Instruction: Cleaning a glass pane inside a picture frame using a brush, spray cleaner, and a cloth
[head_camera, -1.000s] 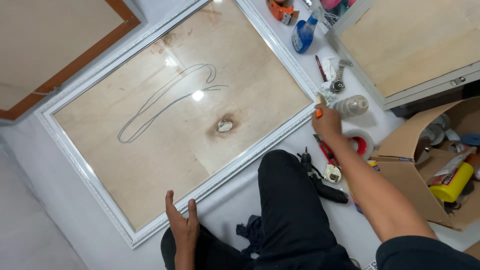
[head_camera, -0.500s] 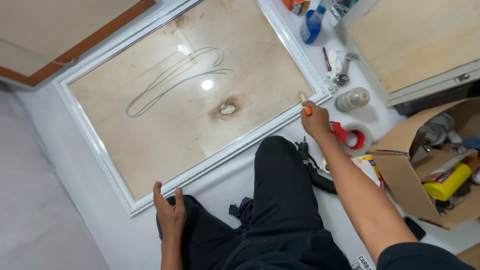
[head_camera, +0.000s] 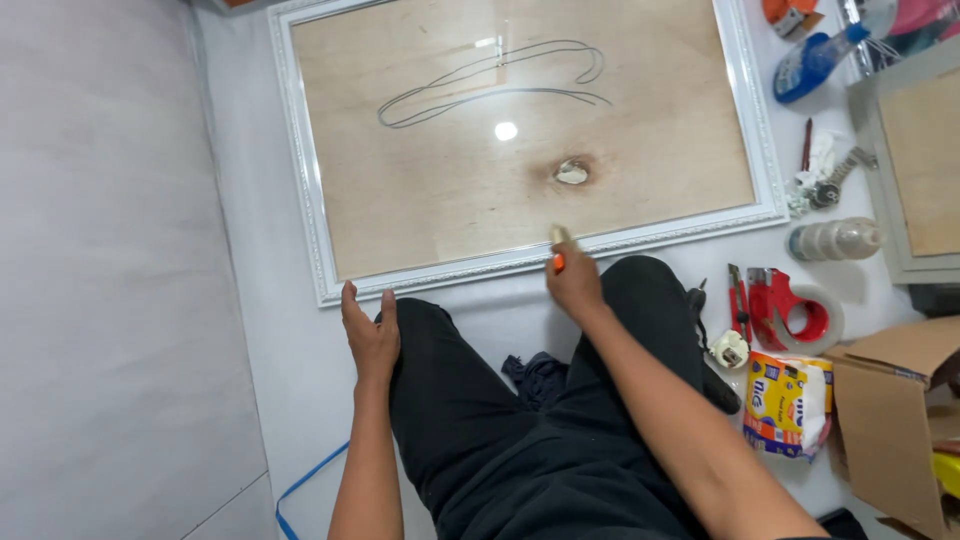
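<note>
Here the right hand (head_camera: 572, 285) grips a small orange-handled tool (head_camera: 558, 250) just above the white frame (head_camera: 300, 190); a slip could scratch it. The left hand (head_camera: 368, 335) lies flat, empty.

The floor (head_camera: 250, 330) is smooth and pale grey-white. Left of the cardboard box (head_camera: 890, 420), across the floor, a wide matte grey panel (head_camera: 100, 270) fills the whole edge of the view, with 1 thin seam near its lower corner. A blue cord (head_camera: 305, 485) curls on the floor beside that panel. An overhead lamp shows as 1 small bright reflection (head_camera: 506, 131), up and left of the box.
</note>
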